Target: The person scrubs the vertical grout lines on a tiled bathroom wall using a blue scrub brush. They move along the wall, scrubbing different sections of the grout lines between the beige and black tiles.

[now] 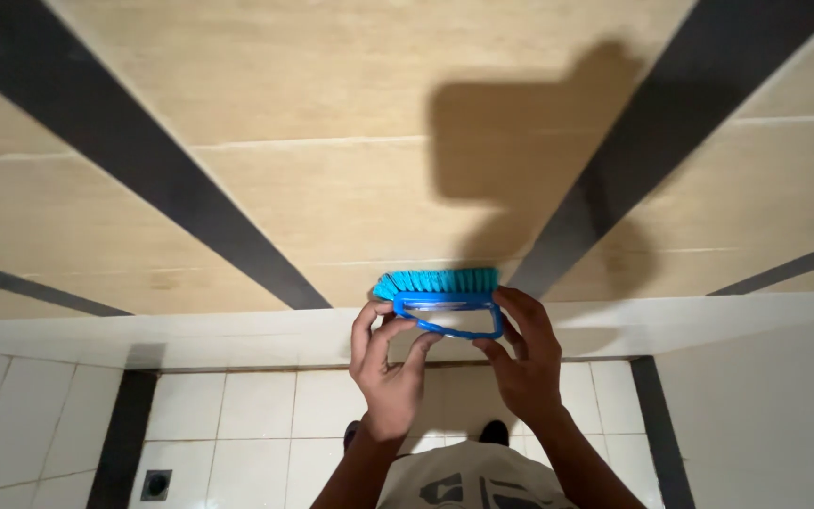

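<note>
A blue scrubbing brush (445, 300) with turquoise bristles and a loop handle presses against the beige tiled wall (332, 188), just above a white ledge (190, 330). My left hand (388, 368) grips the left side of the handle with fingers curled around it. The right side is held by my right hand (525, 358), its fingers wrapped over the end of the brush. Both forearms rise from the bottom of the view.
Dark diagonal bands (171, 188) cross the beige wall. White floor tiles (256, 415) lie below, with a small floor drain (155, 484) at lower left and a dark strip beside it. A white surface (765, 415) stands at right. The brush and hands cast a shadow on the wall.
</note>
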